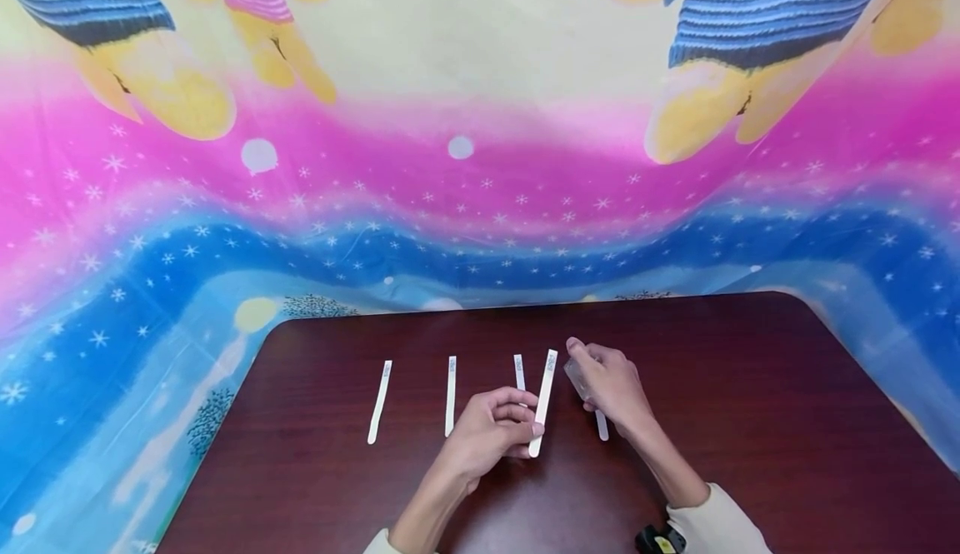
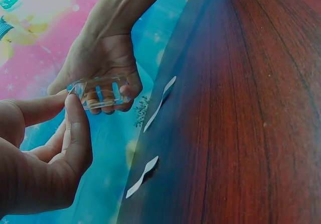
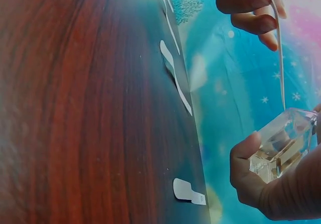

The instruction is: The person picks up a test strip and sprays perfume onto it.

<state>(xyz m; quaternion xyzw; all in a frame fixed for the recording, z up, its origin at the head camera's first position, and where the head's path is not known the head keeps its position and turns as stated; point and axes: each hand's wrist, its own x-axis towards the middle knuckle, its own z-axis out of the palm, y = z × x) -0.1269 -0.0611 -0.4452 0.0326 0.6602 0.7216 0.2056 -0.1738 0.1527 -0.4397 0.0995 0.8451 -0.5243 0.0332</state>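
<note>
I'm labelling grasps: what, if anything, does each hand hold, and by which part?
The left hand pinches a white strip near its rounded end; the right hand grips a clear container around its body.

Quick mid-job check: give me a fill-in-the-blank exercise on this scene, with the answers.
Exactly ____ strip is in the left hand.
Exactly ____ strips lie on the table.
The clear container is in the ____.
The snowflakes behind the table are ____.

Missing: one; four; right hand; white.
</note>
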